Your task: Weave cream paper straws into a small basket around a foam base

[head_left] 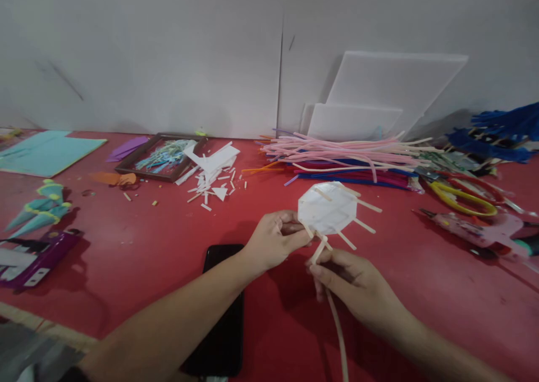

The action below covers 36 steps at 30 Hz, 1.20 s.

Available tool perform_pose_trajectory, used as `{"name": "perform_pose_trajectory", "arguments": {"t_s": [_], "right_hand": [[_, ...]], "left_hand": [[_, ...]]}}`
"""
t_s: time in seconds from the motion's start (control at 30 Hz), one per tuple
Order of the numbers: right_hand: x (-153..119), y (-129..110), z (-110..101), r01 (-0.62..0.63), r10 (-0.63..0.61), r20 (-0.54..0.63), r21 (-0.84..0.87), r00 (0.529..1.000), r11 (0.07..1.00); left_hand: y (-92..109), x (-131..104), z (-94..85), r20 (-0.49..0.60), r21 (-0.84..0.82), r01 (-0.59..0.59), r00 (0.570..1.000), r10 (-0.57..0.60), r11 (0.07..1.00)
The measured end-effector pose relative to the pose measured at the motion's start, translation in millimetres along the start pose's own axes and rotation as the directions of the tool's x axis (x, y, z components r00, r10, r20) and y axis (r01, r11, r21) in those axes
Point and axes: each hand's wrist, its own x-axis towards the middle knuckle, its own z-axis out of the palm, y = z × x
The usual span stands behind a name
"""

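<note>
The left hand [269, 243] and right hand [356, 281] are bare, as are the left forearm [177, 317] and right forearm [438, 340], with a black edge [73, 374] of something worn beside the left one, too little shown to tell sleeve from band.

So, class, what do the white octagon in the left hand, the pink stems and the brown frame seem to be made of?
White octagon: probably card or thin foam, matte, from its flat face and straight edges.
Pink stems: perhaps pipe cleaners, fibre over wire; matte and slender, some curving, but no wire shows.
Brown frame: wood or plastic, dull; its straight, dark sides leave that open.
</note>
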Motion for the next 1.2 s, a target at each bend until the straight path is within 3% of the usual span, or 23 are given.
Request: {"name": "perform_pose_trajectory", "arguments": {"t_s": [0.1, 0.23, 0.43, 0.57, 0.67, 0.77, 0.9, 1.03, 1.2], "right_hand": [[4, 9, -2, -0.119, 0.120, 0.013, 0.268, 0.993, 0.956], [5, 12, -7, -0.109, 0.136, -0.045, 0.377, 0.990, 0.920], [7, 7, -12, -0.073, 0.092, -0.054, 0.280, 0.994, 0.957], [9, -6, -21, -0.001, 0.001, -0.009, 0.038, 1.000, 0.999], [9, -13, -26, -0.020, 0.022, 0.038, -0.066, 0.999, 0.998], [8, -15, -23, -0.122, 0.114, 0.072, 0.120, 0.991, 0.985], [6, -12, -16, -0.269, 0.228, 0.153, 0.360, 0.962, 0.893], [9, -7, -16, -0.309, 0.314, 0.061, 0.432, 0.947, 0.847], [11, -2, -14, -0.261, 0.324, -0.058, 0.466, 0.944, 0.846]], "left_hand": [[-2, 1, -2.5, 0.008, -0.084, 0.016, 1.000, -0.016, 0.996], [-5, 3, -4.8, 0.019, -0.121, 0.032, 0.999, -0.030, 0.992], [1, -2, -1.8, 0.035, 0.012, -0.042, 0.999, 0.041, 0.999], [2, -8, 0.9, 0.094, 0.110, -0.114, 0.990, 0.104, 0.987], [1, -9, 1.6, 0.124, 0.119, -0.112, 0.988, 0.097, 0.987], [-1, -8, 0.9, 0.118, 0.141, -0.126, 0.987, 0.110, 0.982], [-1, -7, -0.5, 0.103, 0.150, -0.143, 0.986, 0.129, 0.978], [-1, -7, 0.3, 0.103, 0.121, -0.132, 0.987, 0.120, 0.984], [-1, -7, 2.5, 0.086, 0.118, -0.111, 0.991, 0.101, 0.987]]}}
